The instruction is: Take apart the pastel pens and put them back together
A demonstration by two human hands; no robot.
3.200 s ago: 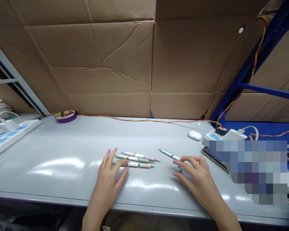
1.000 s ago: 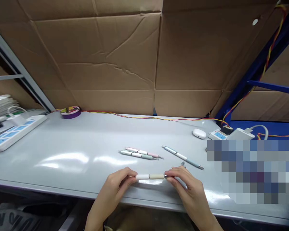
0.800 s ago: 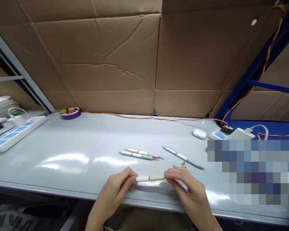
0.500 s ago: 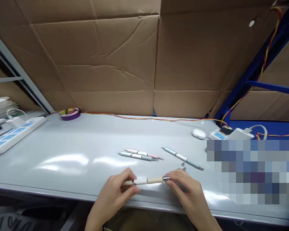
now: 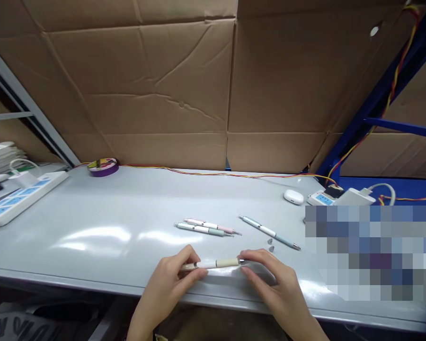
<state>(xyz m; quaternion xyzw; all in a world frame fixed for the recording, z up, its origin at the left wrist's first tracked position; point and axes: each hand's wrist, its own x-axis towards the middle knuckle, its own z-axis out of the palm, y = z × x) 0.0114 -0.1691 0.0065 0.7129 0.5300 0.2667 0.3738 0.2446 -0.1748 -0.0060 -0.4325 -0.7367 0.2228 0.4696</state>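
Note:
My left hand (image 5: 170, 282) grips the rear part of a cream and white pen (image 5: 227, 263) between thumb and fingers, near the table's front edge. At the pen's other end, my right hand (image 5: 277, 279) pinches the silver metal tip cone, which its fingers partly cover. Beyond my hands, a pink and white pen (image 5: 209, 226) lies beside a green and white pen (image 5: 201, 229); both show thin bare front ends. A blue and white pen (image 5: 268, 231) lies to the right with its silver tip on. Two small silver cones (image 5: 270, 245) rest just below it.
A white earbud case (image 5: 293, 197) and a power strip (image 5: 319, 199) with a charger are at the back right. At left are another power strip (image 5: 28, 196) and a purple tape roll (image 5: 103, 167). Thin wires cross the table's back edge against cardboard. A blurred patch covers the right side.
My right hand has shifted slightly left along the pen, its fingers now covering more of the metal tip. Both loose cones now show fully. My left hand stays about where it was.

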